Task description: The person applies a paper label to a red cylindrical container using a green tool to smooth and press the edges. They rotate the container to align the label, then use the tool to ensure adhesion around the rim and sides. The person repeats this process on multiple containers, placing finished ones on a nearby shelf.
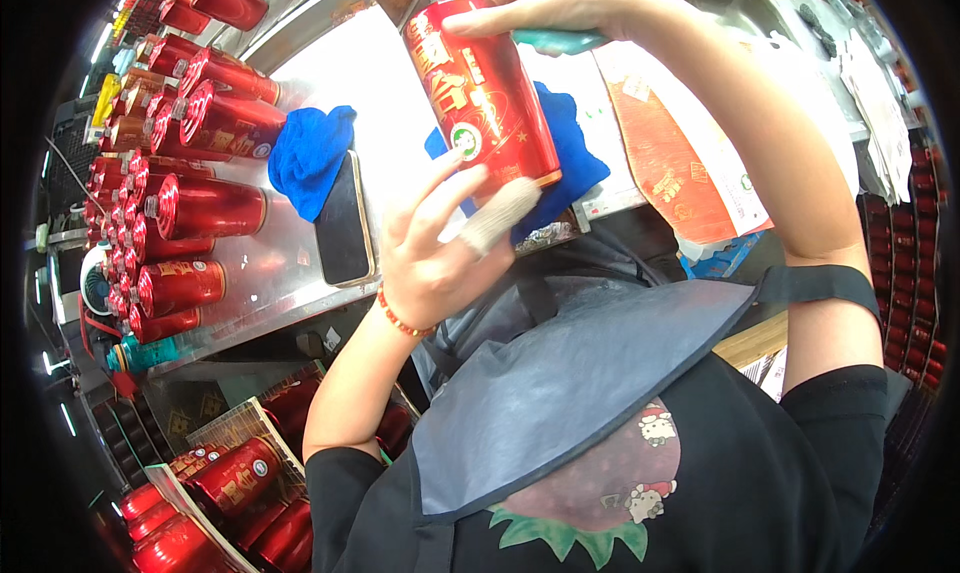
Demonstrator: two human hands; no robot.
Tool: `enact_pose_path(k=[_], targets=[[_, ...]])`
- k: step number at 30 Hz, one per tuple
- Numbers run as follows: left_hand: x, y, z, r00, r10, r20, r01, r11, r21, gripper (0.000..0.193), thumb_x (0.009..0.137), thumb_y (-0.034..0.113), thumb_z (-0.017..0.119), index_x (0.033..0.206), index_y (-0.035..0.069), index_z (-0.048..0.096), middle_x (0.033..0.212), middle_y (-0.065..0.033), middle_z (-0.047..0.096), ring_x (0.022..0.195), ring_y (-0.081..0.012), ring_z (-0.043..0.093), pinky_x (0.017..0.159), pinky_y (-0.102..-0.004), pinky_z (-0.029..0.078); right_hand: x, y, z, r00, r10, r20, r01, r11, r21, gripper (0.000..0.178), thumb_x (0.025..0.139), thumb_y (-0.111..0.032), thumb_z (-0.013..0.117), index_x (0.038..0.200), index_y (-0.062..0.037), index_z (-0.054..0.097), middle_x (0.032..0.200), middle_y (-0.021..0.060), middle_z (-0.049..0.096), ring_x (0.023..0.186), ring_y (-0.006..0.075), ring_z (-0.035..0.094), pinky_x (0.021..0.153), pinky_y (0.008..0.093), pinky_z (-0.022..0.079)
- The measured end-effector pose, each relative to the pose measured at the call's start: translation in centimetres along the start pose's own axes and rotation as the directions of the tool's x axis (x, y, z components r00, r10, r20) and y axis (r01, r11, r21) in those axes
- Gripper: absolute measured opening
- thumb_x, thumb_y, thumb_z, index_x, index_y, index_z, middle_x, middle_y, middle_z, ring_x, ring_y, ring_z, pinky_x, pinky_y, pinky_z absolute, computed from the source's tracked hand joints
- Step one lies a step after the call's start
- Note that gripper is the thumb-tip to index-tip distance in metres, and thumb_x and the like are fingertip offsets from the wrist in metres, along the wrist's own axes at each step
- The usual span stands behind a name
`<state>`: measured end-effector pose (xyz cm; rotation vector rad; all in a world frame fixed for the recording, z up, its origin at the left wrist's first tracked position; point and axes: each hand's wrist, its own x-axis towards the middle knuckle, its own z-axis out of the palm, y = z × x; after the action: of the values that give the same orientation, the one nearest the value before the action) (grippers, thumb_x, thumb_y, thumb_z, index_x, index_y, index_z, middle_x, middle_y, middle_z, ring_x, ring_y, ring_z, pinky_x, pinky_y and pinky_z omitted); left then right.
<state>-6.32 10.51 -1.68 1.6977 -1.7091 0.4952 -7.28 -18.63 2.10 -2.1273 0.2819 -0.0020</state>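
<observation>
A glossy red bottle (pixel 480 93) with gold lettering and a round green-and-white mark is held slanted above the white worktop. My right hand (pixel 540 8) is closed on its far end, thumb along its side. Under that hand shows a teal piece (pixel 562 41) whose kind I cannot make out. At the near end, my left hand (pixel 445 238) has its fingers against the bottle's base; one finger wears a whitish finger cover (pixel 498 216). A blue cloth (pixel 572 148) lies behind the bottle, partly hidden by it.
Many red bottles (pixel 210 208) crowd the worktop's left side. Beside them lie another blue cloth (pixel 312 158) and a dark phone (pixel 345 228). A red printed carton sheet (pixel 665 163) is at the right. Below left, boxes hold more red bottles (pixel 240 473).
</observation>
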Motion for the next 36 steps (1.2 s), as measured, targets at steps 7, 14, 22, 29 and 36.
enact_pose_path(k=[7, 14, 22, 29, 36], targets=[[0.1, 0.4, -0.2, 0.998, -0.054, 0.032, 0.054, 0.998, -0.009, 0.058, 0.063, 0.003, 0.079, 0.117, 0.023, 0.077, 0.126, -0.0047, 0.061, 0.125, -0.0293, 0.057, 0.099, -0.0394, 0.051, -0.1, 1.0, 1.2, 0.978, -0.201, -0.048, 0.206, 0.938, 0.279, 0.056, 0.082, -0.062, 0.075, 0.108, -0.0126, 0.073, 0.096, 0.0092, 0.073, 0.084, 0.0173, 0.068, 0.072, 0.0292, 0.051], [3.1, 0.3, 1.5, 1.0, -0.016, 0.01, 0.016, 1.0, -0.016, 0.044, 0.073, 0.003, 0.081, 0.115, 0.016, 0.077, 0.125, -0.01, 0.063, 0.132, -0.032, 0.053, 0.098, -0.0436, 0.052, -1.0, 0.3, -1.3, 0.975, -0.208, -0.076, 0.217, 0.967, 0.135, 0.043, 0.093, -0.049, 0.071, 0.111, -0.0092, 0.076, 0.098, 0.0023, 0.074, 0.085, 0.0146, 0.067, 0.078, 0.0298, 0.054], [-2.5, 1.7, 4.6, 0.901, -0.396, -0.175, 0.293, 0.856, -0.425, 0.043, 0.075, -0.009, 0.082, 0.115, 0.003, 0.075, 0.141, -0.0157, 0.057, 0.137, -0.0368, 0.051, 0.109, -0.0426, 0.048, -0.2, 9.9, -0.3, 0.982, 0.163, 0.098, -0.183, 0.664, 0.725, 0.069, 0.09, -0.06, 0.07, 0.135, -0.0083, 0.061, 0.115, 0.0096, 0.073, 0.066, 0.0007, 0.065, 0.038, 0.0114, 0.035], [-2.3, -0.2, 2.2, 0.991, -0.093, -0.096, 0.073, 0.978, -0.194, 0.044, 0.072, 0.001, 0.085, 0.114, 0.006, 0.077, 0.131, -0.0089, 0.064, 0.132, -0.0409, 0.055, 0.112, -0.0475, 0.045, -2.1, 6.1, 2.5, 0.988, -0.057, 0.143, -0.063, 0.696, 0.715, 0.051, 0.087, -0.047, 0.079, 0.117, -0.0071, 0.066, 0.095, 0.0102, 0.073, 0.059, 0.0022, 0.064, 0.044, 0.0113, 0.047], [1.9, 0.3, 2.0, 1.0, 0.031, -0.007, -0.03, 0.996, 0.089, 0.037, 0.073, 0.018, 0.083, 0.11, 0.022, 0.078, 0.128, -0.0054, 0.064, 0.126, -0.0324, 0.054, 0.101, -0.0463, 0.049, -3.1, -0.3, 1.4, 0.992, 0.088, 0.095, -0.114, 0.943, 0.312, 0.047, 0.083, -0.055, 0.079, 0.095, -0.0104, 0.071, 0.073, 0.0022, 0.064, 0.046, 0.0021, 0.049, 0.039, 0.0166, 0.035]])
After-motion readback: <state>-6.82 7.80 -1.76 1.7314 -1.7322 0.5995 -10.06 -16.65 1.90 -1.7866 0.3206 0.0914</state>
